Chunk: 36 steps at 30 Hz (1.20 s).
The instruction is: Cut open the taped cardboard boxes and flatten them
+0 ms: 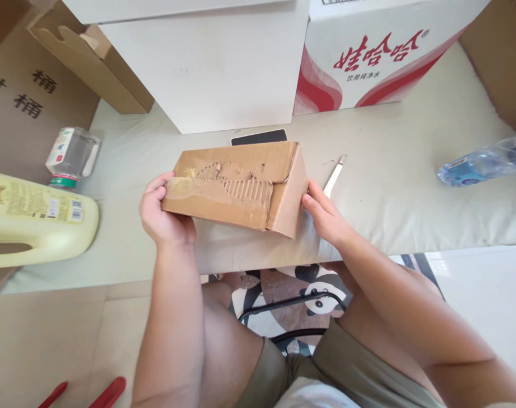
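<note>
A brown cardboard box (232, 198) is held tilted over the front part of the cloth-covered table. Its facing side has a torn strip showing corrugated ridges, with tape over the left part. My left hand (164, 212) grips the box's left end, thumb on the near side and the other fingers partly hidden. My right hand (323, 212) presses its fingers against the right end. To the right of that hand lies a white utility knife (336, 174). Behind the box, a flat dark object with a pale rim (260, 137), phone-like, is partly covered.
Large white cartons (224, 73) and a red-and-white water carton (359, 73) stand at the back. On the left are a clear plastic jug (73, 156) and a pale yellow bottle (58, 226). A clear water bottle (474, 167) lies at the right. Red handles (109, 392) show at lower left.
</note>
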Tool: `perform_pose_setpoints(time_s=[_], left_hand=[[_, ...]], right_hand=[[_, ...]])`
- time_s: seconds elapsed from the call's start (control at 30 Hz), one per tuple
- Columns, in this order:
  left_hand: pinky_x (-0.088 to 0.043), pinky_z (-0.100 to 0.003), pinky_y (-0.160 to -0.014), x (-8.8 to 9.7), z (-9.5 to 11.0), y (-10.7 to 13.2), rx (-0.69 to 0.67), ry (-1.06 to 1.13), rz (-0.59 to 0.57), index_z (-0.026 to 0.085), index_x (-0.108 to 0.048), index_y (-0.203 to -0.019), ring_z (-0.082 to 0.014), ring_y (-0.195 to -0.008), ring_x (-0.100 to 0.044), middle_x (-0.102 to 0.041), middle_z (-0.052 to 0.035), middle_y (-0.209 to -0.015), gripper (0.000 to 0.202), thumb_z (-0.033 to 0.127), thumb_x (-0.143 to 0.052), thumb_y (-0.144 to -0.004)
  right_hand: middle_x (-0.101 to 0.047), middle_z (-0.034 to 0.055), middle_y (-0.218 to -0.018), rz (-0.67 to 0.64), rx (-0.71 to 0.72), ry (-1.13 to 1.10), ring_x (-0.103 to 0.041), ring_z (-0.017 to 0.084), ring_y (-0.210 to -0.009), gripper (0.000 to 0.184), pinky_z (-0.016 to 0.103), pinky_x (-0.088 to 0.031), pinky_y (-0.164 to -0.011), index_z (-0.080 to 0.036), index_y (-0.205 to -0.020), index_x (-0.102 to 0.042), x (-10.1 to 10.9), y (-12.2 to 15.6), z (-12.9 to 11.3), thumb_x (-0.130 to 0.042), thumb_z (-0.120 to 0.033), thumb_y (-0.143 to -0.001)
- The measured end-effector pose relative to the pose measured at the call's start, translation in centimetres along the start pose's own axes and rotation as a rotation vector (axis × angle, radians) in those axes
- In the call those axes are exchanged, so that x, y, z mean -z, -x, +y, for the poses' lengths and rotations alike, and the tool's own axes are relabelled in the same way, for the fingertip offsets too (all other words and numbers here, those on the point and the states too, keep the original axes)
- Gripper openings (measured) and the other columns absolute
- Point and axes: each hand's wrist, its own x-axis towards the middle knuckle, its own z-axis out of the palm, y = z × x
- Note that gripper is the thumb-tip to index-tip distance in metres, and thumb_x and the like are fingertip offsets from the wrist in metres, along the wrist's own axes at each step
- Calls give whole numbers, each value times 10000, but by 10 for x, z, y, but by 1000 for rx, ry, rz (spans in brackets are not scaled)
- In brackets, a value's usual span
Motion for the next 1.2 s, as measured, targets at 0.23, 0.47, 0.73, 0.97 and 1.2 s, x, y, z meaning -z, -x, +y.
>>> perform_pose_setpoints(time_s=[0.23,0.47,0.73,0.97,1.2], left_hand=[[-482,-323,-749,1,-1,-1,-3,-16,9,176,-732,-728,-212,-843,-608,-687,-67,-849,218,281,-607,-584],[-482,-317,-755,3,-2,-1,-13,4,-7,157,-727,-749,-207,-838,-611,-688,-72,-846,209,256,-600,-616],[-481,-317,-746,1,-1,0,-11,-28,-11,180,-726,-732,-205,-830,-600,-678,-60,-838,207,276,-594,-604],[-481,-322,-751,1,-1,1,-14,-51,-11,184,-709,-743,-204,-835,-595,-668,-64,-859,225,299,-588,-593],[-466,-317,-739,0,0,1,-12,-18,-10,169,-717,-738,-208,-832,-593,-671,-74,-852,226,290,-612,-578]], right_hand=[[-591,106,-1520,1,-6,2,-477,324,-1489,684,549,-379,-1275,-262,-1434,-521,0,0,1,-445,-765,-976],[-614,118,-1479,8,-6,-1,-516,332,-1441,691,556,-401,-1250,-243,-1405,-531,0,1,1,-448,-773,-970],[-618,112,-1467,0,-15,0,-524,325,-1424,659,535,-405,-1240,-254,-1394,-525,-1,1,1,-436,-759,-980],[-624,103,-1461,6,-16,-3,-520,322,-1431,652,538,-389,-1256,-264,-1393,-528,-1,1,1,-441,-759,-978],[-631,120,-1450,3,-15,3,-562,331,-1378,662,569,-427,-1218,-240,-1380,-538,-1,0,2,-435,-759,-981]])
